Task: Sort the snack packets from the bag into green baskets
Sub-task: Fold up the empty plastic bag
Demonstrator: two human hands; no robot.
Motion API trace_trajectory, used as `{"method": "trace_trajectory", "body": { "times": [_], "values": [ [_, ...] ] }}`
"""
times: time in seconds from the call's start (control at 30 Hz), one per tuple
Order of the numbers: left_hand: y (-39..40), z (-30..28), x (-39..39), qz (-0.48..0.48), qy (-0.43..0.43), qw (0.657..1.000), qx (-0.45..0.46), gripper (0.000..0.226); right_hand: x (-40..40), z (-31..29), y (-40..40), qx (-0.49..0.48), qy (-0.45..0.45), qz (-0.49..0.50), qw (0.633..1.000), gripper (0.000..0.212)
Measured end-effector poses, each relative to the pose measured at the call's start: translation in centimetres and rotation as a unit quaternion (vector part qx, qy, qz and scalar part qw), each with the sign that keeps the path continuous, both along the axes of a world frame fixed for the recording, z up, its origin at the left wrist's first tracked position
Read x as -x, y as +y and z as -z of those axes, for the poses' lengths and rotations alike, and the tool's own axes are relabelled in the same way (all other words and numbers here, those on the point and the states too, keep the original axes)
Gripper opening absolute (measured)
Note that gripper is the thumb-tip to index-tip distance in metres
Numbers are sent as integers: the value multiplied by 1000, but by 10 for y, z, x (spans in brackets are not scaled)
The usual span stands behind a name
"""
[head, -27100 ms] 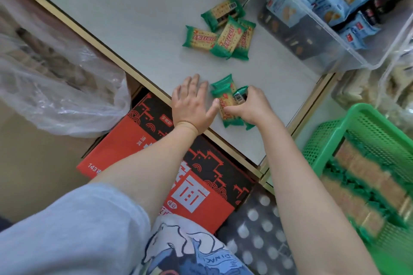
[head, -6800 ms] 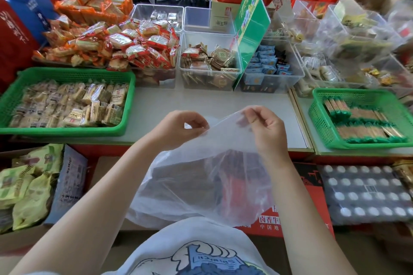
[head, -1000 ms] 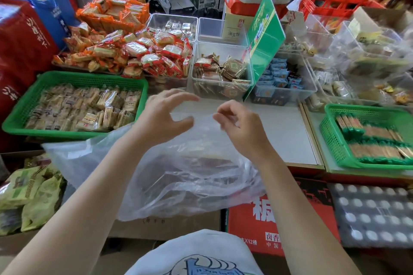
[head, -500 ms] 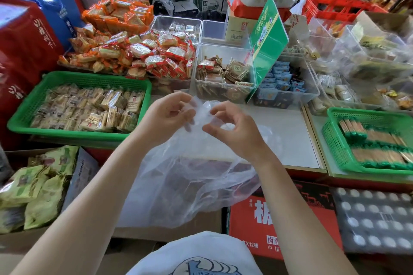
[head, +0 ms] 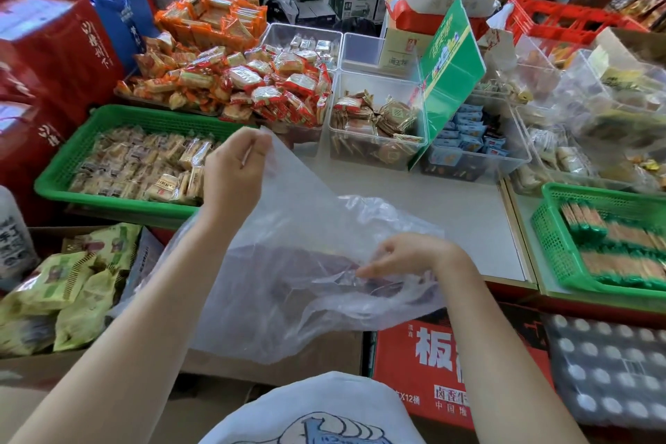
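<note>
Big clear bag (head: 288, 285) front and centre, sagging off the counter (head: 450, 213) edge over the cartons below, with dark packets (head: 288, 259) showing dimly through the plastic low down inside it. On the left of the counter sits a long green basket (head: 119, 115), packed with pale wrapped snacks; on the right, a second basket (head: 551, 238) holds neat rows of green-edged bars. Behind them, clear tubs (head: 374, 151) of brown and blue packs and a heap of red and orange packs (head: 238, 83). Below the counter, a red carton (head: 443, 353) on the right, yellow-green pouches (head: 68, 292) on the left. Now the hands: left hand (head: 234, 169) is up high, fingers curled, thumb and fingertips pinching the top edge of the bag and lifting it. Right hand (head: 407, 256) is lower, at the bag's mouth, fingers bent and bunched on the crumpled plastic; whether it grips a packet as well, I can't tell.
</note>
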State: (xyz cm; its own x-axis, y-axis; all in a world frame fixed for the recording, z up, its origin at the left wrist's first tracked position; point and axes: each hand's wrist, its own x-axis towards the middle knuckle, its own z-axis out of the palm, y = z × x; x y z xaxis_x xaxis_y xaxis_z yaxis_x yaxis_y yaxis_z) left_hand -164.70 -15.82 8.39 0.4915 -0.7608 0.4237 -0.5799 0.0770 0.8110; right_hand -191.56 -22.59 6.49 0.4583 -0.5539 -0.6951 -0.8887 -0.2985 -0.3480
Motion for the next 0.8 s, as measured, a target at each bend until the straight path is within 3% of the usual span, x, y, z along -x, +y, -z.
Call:
{"method": "trace_trajectory", "body": {
  "times": [0.03, 0.1, 0.2, 0.27, 0.4, 0.53, 0.67, 0.7, 0.8],
  "values": [
    [-2, 4, -1, 21, 13, 1000, -20, 26, 0, 0, -1, 4, -44, 19, 999, 64],
    [-3, 8, 2, 67, 36, 996, -48, 23, -11, -5, 0, 16, -215, 96, 972, 62],
    [-2, 6, 16, 136, 53, 987, -68, 17, -37, -8, 3, 9, -435, 178, 883, 47],
    [-2, 8, 22, 160, 46, 983, -74, 16, -55, -9, 6, 6, -496, 196, 846, 34],
    [0, 10, 26, 158, 52, 982, -89, 13, -76, -3, 10, 24, -502, 188, 844, 29],
    [5, 7, 23, 148, 69, 984, -71, 12, -79, 3, 13, 17, -461, 183, 868, 15],
    [5, 10, 21, 171, 96, 975, -104, 12, -78, 7, 12, 222, -404, 120, 879, 18],
    [5, 12, 21, 178, 106, 972, -113, 11, -78, 5, 12, 210, -407, 106, 883, 18],
    [4, 15, 23, 194, 137, 964, -117, 12, -80, -3, 13, 54, -422, 103, 899, 20]
  ]
}}
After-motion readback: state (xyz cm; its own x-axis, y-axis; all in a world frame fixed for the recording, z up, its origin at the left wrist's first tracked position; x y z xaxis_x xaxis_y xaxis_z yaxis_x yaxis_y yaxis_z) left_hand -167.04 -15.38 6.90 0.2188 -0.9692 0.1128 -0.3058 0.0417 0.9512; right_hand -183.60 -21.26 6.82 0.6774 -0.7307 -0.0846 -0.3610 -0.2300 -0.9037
